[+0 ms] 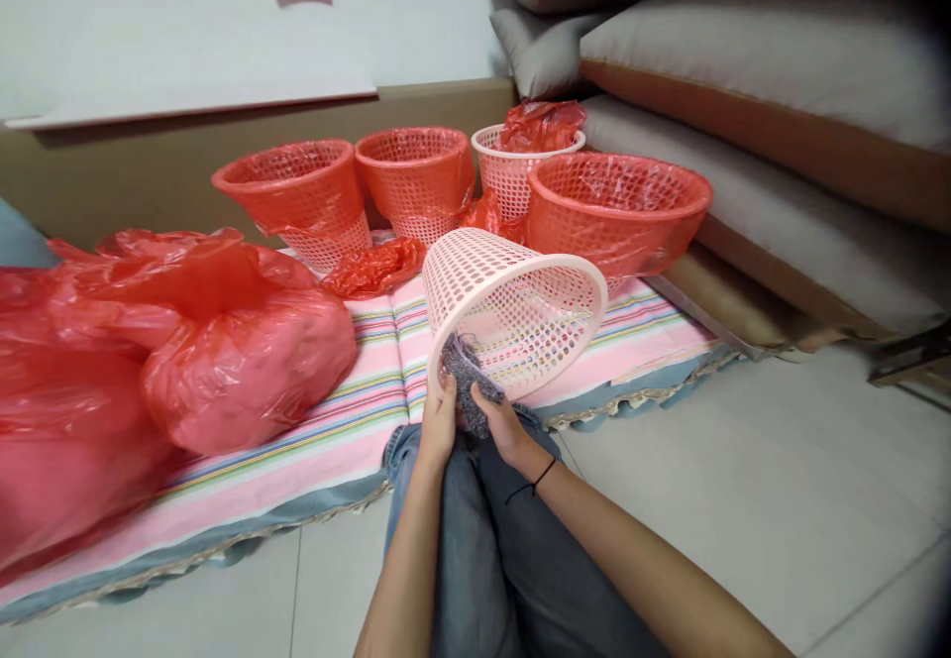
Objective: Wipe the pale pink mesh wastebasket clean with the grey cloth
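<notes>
A pale pink plastic mesh wastebasket [482, 267] lies tipped on its side above my knees, its open mouth facing me. My left hand [440, 422] is closed on the near left part of its rim. In my right hand [503, 428] is a dark grey, fuzzy-looking cloth [468, 385], pinched with the thumb on top. The cloth lies against the inside of the rim, between my two hands, and part of it reaches into the basket. The fingers under the cloth and behind the rim are hidden.
Three wastebaskets lined with red bags [297, 177] and a pink one [509, 177] stand behind. Filled red plastic bags [253, 341] rest at left on a striped cloth [371, 381]. A loose red bag [378, 267] lies mid-cloth. Grey cushions [758, 63] are stacked at right.
</notes>
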`<state>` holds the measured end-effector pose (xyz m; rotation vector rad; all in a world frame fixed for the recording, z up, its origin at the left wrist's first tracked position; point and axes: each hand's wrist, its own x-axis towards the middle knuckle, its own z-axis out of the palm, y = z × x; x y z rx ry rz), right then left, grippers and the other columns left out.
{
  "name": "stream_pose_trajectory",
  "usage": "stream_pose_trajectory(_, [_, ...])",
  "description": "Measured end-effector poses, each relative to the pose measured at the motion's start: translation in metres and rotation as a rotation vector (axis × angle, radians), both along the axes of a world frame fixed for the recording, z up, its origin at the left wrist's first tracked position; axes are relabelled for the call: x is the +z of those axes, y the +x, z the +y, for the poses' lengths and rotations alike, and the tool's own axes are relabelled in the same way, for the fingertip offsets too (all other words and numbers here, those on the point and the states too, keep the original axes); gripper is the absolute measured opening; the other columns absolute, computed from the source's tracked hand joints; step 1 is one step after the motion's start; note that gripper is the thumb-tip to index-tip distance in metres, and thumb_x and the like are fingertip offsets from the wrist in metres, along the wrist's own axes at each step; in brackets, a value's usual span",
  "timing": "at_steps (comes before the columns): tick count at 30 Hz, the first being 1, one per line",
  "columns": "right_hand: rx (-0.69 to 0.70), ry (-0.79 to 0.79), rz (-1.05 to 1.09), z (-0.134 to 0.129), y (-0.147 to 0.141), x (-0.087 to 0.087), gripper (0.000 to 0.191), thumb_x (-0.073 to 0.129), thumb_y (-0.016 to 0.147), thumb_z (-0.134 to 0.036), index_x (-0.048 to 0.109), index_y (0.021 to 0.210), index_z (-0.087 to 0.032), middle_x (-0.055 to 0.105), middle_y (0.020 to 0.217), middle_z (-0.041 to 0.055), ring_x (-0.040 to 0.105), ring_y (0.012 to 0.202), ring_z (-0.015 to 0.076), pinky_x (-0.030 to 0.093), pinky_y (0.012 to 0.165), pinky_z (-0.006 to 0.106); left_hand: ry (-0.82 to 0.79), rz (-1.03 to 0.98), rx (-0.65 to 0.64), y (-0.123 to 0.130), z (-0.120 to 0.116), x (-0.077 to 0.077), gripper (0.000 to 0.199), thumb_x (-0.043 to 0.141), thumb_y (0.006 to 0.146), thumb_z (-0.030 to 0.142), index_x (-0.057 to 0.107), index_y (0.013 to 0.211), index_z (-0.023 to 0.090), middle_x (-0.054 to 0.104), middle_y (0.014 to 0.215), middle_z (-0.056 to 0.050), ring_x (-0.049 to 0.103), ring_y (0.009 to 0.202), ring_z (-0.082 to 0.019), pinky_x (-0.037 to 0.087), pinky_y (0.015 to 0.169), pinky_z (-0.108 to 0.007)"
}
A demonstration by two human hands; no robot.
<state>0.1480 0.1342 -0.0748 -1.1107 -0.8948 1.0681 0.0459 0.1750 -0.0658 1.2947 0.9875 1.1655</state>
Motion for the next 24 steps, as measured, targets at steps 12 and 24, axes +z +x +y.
stream_pose_trajectory(12, [-0.093, 0.052, -0.493, 0.014, 0.126, 0.044, 0.056, 0.062, 0.085, -0.038, 0.057, 0.138, -0.020, 0.050, 0.151, 0.0060, 0.032, 0.148, 0.0241, 0.016, 0.126, 0.047, -0.024, 0.022, 0.059, 0.002, 0.000, -0.005, 0.066, 0.058, 0.088, 0.058, 0.048, 0.141, 0.018, 0.052, 0.147, -0.011, 0.038, 0.145, -0.027, 0.022, 0.124, -0.043])
stream_pose_trajectory(24, [0.148, 0.016, -0.935, -0.003, 0.078, -0.015, 0.061, 0.059, 0.081, -0.018, 0.054, 0.142, -0.021, 0.044, 0.155, 0.0109, 0.020, 0.152, 0.0317, 0.009, 0.121, 0.063, -0.049, -0.001, 0.058, 0.005, 0.001, -0.007, 0.065, 0.063, 0.086, 0.054, 0.049, 0.138, 0.018, 0.055, 0.143, -0.011, 0.046, 0.139, -0.028, 0.032, 0.119, -0.043])
